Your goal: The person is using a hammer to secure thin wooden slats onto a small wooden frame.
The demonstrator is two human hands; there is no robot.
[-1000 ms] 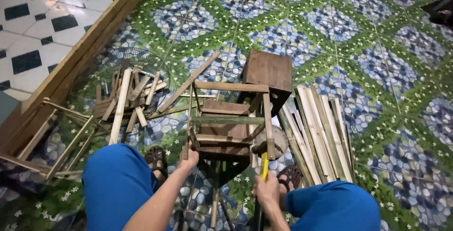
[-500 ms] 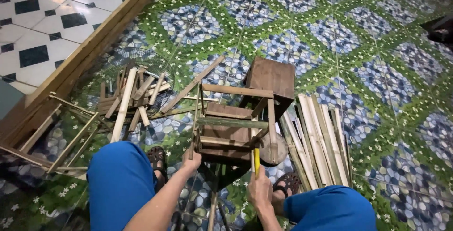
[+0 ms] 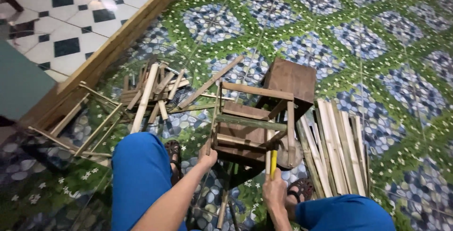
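A small frame of bamboo sticks [image 3: 252,122] stands on the floor between the seated person's knees, just in front of a dark wooden stool [image 3: 289,82]. The left hand [image 3: 207,158] is closed around the frame's near-left upright, apparently to steady it, while the right hand [image 3: 273,191] is wrapped around a yellow-handled tool [image 3: 273,162] pointing up at the frame's near side. A row of split slats [image 3: 337,146] lies ready to the right, and loose offcuts [image 3: 153,91] are piled to the left. The floor [image 3: 377,47] bears a green-and-blue flower pattern; a wooden beam [image 3: 118,47] borders black-and-white tiles [image 3: 61,28].
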